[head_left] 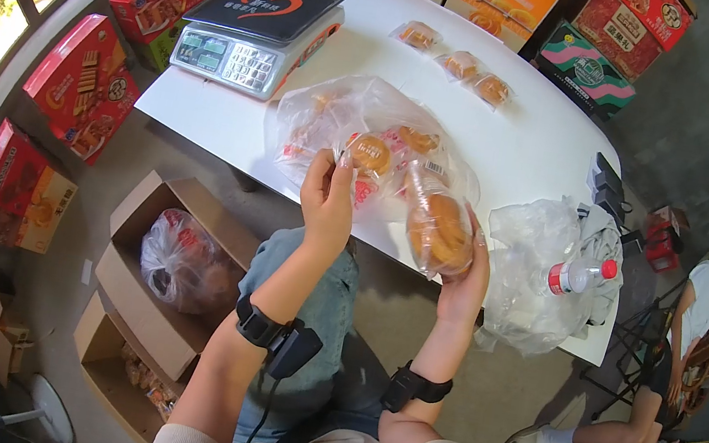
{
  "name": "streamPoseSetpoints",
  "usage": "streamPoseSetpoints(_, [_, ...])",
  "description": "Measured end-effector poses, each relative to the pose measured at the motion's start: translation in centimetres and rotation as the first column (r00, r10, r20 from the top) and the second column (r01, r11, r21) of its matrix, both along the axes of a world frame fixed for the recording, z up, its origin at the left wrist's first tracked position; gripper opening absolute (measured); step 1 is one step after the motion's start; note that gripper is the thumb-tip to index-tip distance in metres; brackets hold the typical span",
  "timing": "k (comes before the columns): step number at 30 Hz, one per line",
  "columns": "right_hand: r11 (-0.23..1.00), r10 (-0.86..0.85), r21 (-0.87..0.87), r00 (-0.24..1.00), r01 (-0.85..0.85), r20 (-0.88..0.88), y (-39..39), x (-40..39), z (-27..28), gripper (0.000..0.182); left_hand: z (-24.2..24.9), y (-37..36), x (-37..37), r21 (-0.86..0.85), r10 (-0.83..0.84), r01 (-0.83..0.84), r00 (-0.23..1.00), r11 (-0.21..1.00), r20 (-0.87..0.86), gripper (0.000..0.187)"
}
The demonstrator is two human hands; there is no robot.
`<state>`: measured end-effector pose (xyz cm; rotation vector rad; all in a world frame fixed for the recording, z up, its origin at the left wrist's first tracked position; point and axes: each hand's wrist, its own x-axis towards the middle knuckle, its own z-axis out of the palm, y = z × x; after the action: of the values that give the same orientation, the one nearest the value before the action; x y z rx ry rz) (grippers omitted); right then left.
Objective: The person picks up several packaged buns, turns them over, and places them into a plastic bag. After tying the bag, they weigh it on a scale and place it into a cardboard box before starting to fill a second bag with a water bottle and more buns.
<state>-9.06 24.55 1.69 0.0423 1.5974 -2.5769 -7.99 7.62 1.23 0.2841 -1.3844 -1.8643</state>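
A clear plastic bag (307,112) with red print lies spread at the near edge of the white table (543,145). Inside it show small wrapped buns, one wrapped bun (371,154) right at the fingertips of my left hand (327,199). That hand is closed in a pinch at the bag's near side. My right hand (464,281) is wrapped round a large wrapped bread (441,232), golden brown in clear film, held up over the table's front edge. Its upper end overlaps the bag in this view.
A digital scale (259,35) stands at the back left. Several wrapped buns (461,65) lie farther back. Plastic bags (524,290) and a bottle (582,277) are at the right. An open carton (179,273) sits below left; a person (654,380) sits at the right.
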Motion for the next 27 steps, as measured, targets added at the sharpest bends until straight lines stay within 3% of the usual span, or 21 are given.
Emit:
streamPoseSetpoints(1, [0.99,0.126,0.07,0.992,-0.125,-0.016,0.0,0.1,0.2,0.046,0.1,0.0,0.0,0.002,0.002,-0.002,1.0,1.0,-0.006,0.016])
streamPoseSetpoints(9, [0.975,0.146,0.176,0.988,-0.136,-0.045,-0.9,-0.5,-1.0,0.045,0.0,-0.3,0.2,-0.037,-0.007,0.007,1.0,0.999,0.016,0.014])
streamPoseSetpoints(17, [0.886,0.2,0.432,0.979,-0.168,-0.029,-5.2,-5.7,-2.2,0.039,0.4,-0.6,1.0,-0.047,0.039,-0.041,0.998,0.998,-0.042,0.009])
streamPoseSetpoints(18, [0.862,0.289,0.436,0.957,-0.259,-0.003,-5.9,-6.7,-1.9,0.045,0.7,-0.7,1.2,-0.034,0.033,-0.034,0.999,0.999,-0.033,0.009])
streamPoseSetpoints(22, [0.866,0.316,0.411,0.949,-0.286,-0.006,-10.0,-8.1,-3.5,0.051,0.9,-1.0,1.7,0.03,0.066,-0.067,0.998,0.997,0.01,0.014])
streamPoseSetpoints(24, [0.89,0.349,0.375,0.916,-0.259,-0.198,-11.4,-9.3,-5.6,0.059,1.0,-1.5,1.8,0.09,0.066,-0.07,0.997,0.994,0.044,0.014])
streamPoseSetpoints(25, [0.888,0.346,0.385,0.916,-0.251,-0.201,-11.0,-9.2,-5.4,0.059,0.9,-1.9,1.7,0.1,0.06,-0.064,0.997,0.993,0.038,0.014])
streamPoseSetpoints(27, [0.677,0.487,0.729,0.804,-0.1,-0.342,-9.4,-8.0,-3.7,0.062,0.6,-2.2,1.5,0.186,0.069,-0.063,0.997,0.981,-0.024,0.012])
